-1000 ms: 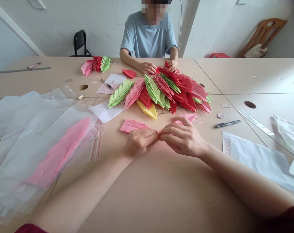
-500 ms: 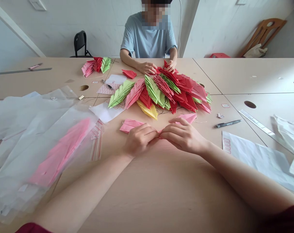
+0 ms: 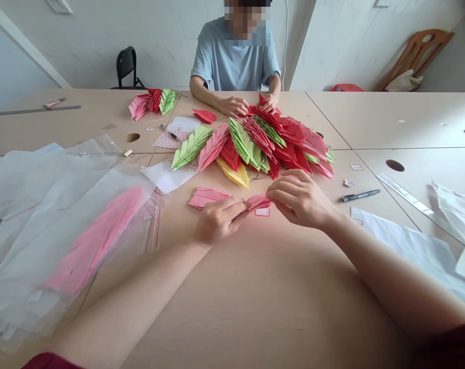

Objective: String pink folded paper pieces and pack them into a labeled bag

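A person works at a long pale table (image 3: 255,292) in a white-walled room, bare forearms reaching in from the near edge, while a co-worker (image 3: 234,61) in a pale blue T-shirt sits opposite. A broad heap of folded paper pieces (image 3: 255,143) in red, pink, green and yellow fans across the middle of the table, with a co-worker's hands (image 3: 232,106) at its far side. To the left spread clear zip-top plastic bags (image 3: 63,205), one holding a long pink folded strip (image 3: 94,241); to the right lie a steel ruler (image 3: 405,189) and a black pen (image 3: 359,195). Just in front of the heap, the person's left hand (image 3: 219,220) and right hand (image 3: 301,200) are both closed in a pinch on a small pink folded paper piece (image 3: 258,201), held up between them, with another pink folded stack (image 3: 207,197) on the table just beside the left hand. The step in hand appears to be shaping that piece with both hands; in this judgement, it calls for a steady, even grip from each side.
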`<state>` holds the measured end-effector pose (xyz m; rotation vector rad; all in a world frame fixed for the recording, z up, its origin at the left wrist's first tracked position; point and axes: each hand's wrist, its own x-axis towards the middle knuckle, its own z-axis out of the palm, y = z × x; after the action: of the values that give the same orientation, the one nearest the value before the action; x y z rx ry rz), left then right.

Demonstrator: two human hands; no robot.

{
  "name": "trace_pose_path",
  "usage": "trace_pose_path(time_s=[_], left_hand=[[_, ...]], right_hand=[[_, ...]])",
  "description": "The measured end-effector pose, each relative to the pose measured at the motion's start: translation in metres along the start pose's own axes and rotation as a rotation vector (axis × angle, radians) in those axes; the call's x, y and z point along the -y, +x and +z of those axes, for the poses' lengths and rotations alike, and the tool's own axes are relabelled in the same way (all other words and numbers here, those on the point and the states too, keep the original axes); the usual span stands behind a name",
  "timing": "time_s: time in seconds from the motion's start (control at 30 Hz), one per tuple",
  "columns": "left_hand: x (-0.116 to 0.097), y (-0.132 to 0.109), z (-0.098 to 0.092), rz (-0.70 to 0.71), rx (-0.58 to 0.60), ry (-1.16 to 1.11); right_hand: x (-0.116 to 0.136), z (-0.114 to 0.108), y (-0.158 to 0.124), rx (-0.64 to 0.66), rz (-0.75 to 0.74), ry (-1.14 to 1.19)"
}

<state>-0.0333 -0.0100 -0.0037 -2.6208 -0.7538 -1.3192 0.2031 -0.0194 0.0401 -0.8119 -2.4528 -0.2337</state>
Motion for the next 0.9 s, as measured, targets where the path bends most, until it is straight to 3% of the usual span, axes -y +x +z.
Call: trace_pose_path(time_s=[0.2, 0.37, 0.63, 0.9], left_hand=[[-0.001, 0.003, 0.001, -0.133, 0.056, -0.085], [-0.003, 0.003, 0.001, -0.119, 0.069, -0.113], [-0.003, 0.003, 0.000, -0.152, 0.093, -0.127], [-0.005, 0.002, -0.001, -0.089, 0.129, -0.149]], right_hand=[[0.001, 0.003, -0.002, -0.047, 0.049, 0.096], [0.007, 0.010, -0.002, -0.074, 0.046, 0.101], [0.008, 0.021, -0.005, 0.008, 0.134, 0.103], [0.013, 0.035, -0.008, -0.151, 0.111, 0.142]])
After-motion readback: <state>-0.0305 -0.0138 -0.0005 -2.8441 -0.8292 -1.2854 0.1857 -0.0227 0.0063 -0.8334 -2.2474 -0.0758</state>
